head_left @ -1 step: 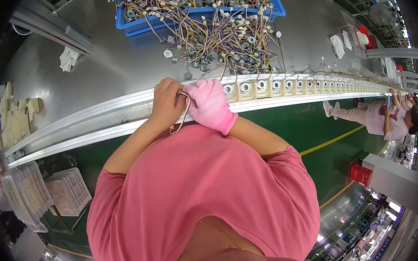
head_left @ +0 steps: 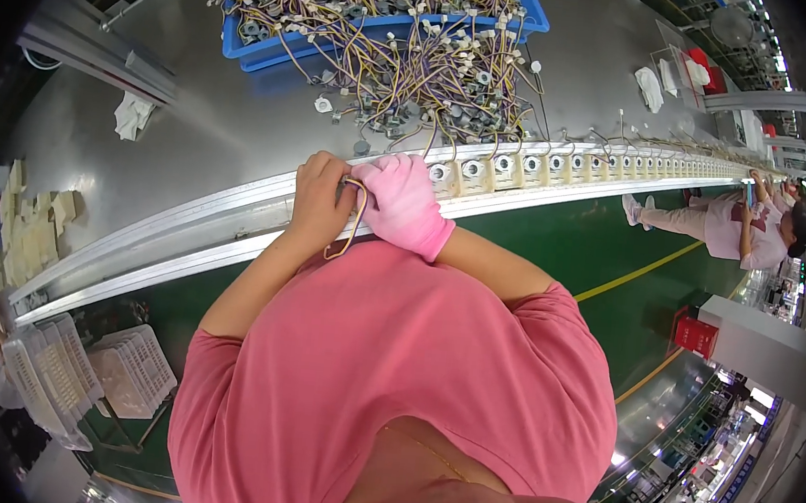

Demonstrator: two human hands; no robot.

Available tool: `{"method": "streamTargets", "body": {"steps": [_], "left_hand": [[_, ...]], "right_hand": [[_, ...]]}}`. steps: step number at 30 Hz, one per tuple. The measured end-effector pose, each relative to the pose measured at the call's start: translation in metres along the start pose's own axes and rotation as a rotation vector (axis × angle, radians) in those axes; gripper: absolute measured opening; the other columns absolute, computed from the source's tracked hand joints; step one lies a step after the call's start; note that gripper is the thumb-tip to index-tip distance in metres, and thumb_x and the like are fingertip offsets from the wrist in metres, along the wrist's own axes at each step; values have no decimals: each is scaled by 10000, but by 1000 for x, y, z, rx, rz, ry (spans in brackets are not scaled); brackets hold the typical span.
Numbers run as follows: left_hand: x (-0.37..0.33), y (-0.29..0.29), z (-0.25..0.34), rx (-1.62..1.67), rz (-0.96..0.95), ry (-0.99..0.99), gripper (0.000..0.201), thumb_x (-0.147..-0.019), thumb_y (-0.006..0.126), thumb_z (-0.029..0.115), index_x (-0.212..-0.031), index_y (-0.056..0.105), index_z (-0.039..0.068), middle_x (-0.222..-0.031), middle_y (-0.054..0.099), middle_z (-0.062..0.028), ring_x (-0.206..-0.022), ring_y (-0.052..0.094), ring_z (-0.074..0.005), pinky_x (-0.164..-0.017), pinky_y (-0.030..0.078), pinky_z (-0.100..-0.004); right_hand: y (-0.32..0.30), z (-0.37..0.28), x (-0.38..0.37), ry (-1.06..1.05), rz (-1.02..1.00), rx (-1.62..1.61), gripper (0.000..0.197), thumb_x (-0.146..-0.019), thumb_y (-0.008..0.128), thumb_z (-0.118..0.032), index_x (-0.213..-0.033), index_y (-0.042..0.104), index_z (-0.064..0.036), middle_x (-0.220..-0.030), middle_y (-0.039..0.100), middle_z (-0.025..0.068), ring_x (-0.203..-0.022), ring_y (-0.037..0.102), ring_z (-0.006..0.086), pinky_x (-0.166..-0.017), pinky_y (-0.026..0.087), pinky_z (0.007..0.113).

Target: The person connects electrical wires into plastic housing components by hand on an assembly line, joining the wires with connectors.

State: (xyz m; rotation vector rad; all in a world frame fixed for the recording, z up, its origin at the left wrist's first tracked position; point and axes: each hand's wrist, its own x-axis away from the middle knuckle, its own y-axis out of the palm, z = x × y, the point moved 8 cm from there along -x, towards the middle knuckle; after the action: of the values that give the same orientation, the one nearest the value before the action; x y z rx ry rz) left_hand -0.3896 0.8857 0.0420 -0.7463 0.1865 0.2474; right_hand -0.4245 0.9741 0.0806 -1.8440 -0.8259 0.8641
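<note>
My bare left hand (head_left: 320,196) and my right hand (head_left: 402,202), in a pink glove, meet over the metal rail close to my body. The fingers of both are bent and closed. A lead of yellow and dark wires (head_left: 360,217) comes out from between them by the left fingertips and loops down toward my shirt. Whatever is on its hidden end is covered by the hands. Right of the glove, a row of cream holders (head_left: 472,169) runs along the rail, with round metal-rimmed parts in them. Beyond the rail lies a heap of small grey wired parts (head_left: 437,77) with white connectors.
A blue bin (head_left: 375,27) full of wired parts stands behind the heap. White cloths (head_left: 133,115) lie on the steel table (head_left: 225,92). White plastic baskets (head_left: 132,372) are at lower left. Another person (head_left: 755,232) stands along the line at right.
</note>
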Motion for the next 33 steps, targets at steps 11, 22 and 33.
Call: {"method": "streamTargets", "body": {"steps": [11, 22, 33], "left_hand": [[0, 0, -1, -7, 34, 10, 206, -671, 610, 85, -854, 541, 22, -862, 490, -129, -839, 473, -327, -720, 350, -407], [-9, -2, 7, -80, -70, 34, 111, -798, 583, 110, -830, 566, 5, -796, 506, -140, -769, 498, -321, -700, 381, -413], [-9, -6, 1, -3, -107, 13, 107, -766, 626, 71, -777, 560, -12, -780, 512, -138, -725, 502, -315, -657, 398, -390]], "right_hand": [[-14, -12, -16, -118, -21, -300, 336, -733, 607, -149, -1061, 580, -81, -888, 573, 121, -789, 573, 315, -686, 457, 408], [-115, 67, -29, 137, 857, -145, 585, -699, 537, 9, -1271, 418, 34, -1249, 472, 213, -1133, 493, 335, -987, 382, 382], [5, 9, -27, -439, -270, 23, 218, -686, 611, -185, -864, 560, -71, -621, 579, 111, -594, 599, 310, -539, 459, 410]]}}
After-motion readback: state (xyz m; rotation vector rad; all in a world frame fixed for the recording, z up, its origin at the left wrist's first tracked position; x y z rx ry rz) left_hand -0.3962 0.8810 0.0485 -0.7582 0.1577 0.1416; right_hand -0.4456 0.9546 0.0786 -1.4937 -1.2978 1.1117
